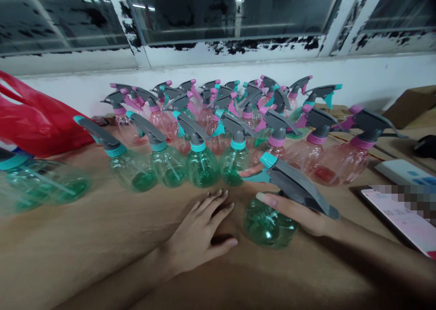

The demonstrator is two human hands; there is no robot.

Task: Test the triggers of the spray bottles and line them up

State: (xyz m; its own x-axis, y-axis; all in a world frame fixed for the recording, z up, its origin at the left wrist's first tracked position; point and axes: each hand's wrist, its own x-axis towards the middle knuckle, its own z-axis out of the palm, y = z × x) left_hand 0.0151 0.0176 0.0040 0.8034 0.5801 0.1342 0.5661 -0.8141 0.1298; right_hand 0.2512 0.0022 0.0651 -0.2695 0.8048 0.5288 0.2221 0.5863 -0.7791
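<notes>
My right hand (299, 212) is wrapped round the neck of a green spray bottle (269, 228) with a grey head and a teal nozzle. One finger reaches forward by its teal trigger, and the thumb lies across the neck. Palm down, my left hand (204, 232) rests on the wooden table (112, 242) with its fingers spread and nothing in them. Just beyond it stand green spray bottles (202, 167) with teal collars, in a row. Pink spray bottles (344, 160) with pink collars continue that row to the right.
Behind the front row crowd several more spray bottles (221, 103). A red plastic bag (37, 123) sits at the left, near more green bottles (47, 178). A phone (391, 214), a white box-shaped device (405, 171) and a cardboard box (412, 107) lie at the right.
</notes>
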